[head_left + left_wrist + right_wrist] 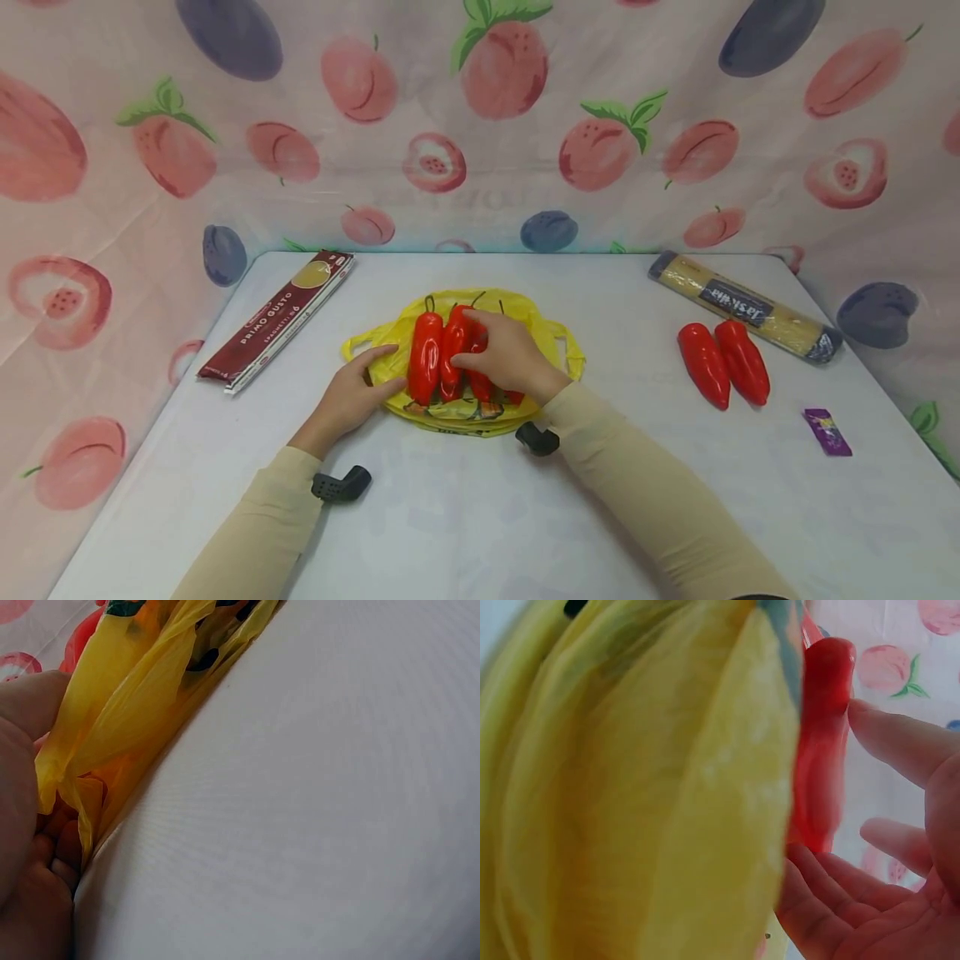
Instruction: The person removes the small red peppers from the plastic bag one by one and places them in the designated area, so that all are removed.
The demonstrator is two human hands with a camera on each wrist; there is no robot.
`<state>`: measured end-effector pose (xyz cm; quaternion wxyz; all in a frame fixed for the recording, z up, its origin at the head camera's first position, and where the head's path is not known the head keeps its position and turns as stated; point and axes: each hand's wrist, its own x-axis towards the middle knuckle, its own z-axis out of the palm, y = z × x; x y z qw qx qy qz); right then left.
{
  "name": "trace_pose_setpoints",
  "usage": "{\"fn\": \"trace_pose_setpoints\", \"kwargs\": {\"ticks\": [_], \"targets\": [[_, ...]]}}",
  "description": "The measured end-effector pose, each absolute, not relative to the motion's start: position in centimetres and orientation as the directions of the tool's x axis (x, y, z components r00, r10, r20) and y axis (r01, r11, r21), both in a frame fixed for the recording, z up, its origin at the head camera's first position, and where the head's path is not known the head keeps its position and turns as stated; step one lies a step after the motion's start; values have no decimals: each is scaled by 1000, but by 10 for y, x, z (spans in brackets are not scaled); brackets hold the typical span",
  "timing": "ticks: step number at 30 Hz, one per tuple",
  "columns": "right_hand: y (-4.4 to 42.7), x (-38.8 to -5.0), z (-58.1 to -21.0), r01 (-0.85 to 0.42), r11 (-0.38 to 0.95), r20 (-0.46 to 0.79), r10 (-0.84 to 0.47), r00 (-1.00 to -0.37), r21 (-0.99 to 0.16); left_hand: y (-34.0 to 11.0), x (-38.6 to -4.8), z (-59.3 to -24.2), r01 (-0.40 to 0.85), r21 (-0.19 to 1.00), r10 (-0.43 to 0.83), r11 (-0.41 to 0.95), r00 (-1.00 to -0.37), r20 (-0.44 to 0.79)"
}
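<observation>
Left hand (354, 398) spread loosely against yellow bag (401, 327); right hand (512, 350) at red pepper (453, 343) (grip unclear). Probably light, slick; take mid-body.

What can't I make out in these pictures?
- The exact number of red peppers on the yellow plastic bag: head view, the right hand covers part of the group.
- The lettering on the purple sachet: head view, too small.
- Some fingertips of the left hand: left wrist view, the bag's folds hide them.
- The dark object: head view, cut off by the bottom edge.
</observation>
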<state>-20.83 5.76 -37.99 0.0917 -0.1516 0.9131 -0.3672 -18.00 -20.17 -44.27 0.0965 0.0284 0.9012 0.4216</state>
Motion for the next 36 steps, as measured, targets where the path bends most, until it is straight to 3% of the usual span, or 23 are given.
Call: {"fn": "trace_pose_setpoints", "kwargs": {"ticks": [8, 19, 27, 36], "targets": [[51, -210, -383, -203, 721, -67, -328, -942, -662, -201, -180, -442, -12, 765, 142, 644, -981, -135], [51, -211, -387, -149, 685, -105, -314, -944, -713, -201, -181, -442, -4, 768, 150, 640, -980, -130], [53, -210, -387, -110, 623, -71, -258, -964, -774, -203, -181, -443, 8, 767, 159, 642, -980, -123], [62, -212, -387, -161, 548, 16, -260, -966, -821, -202, -181, -443, -12, 769, 149, 639, -979, -138]]}}
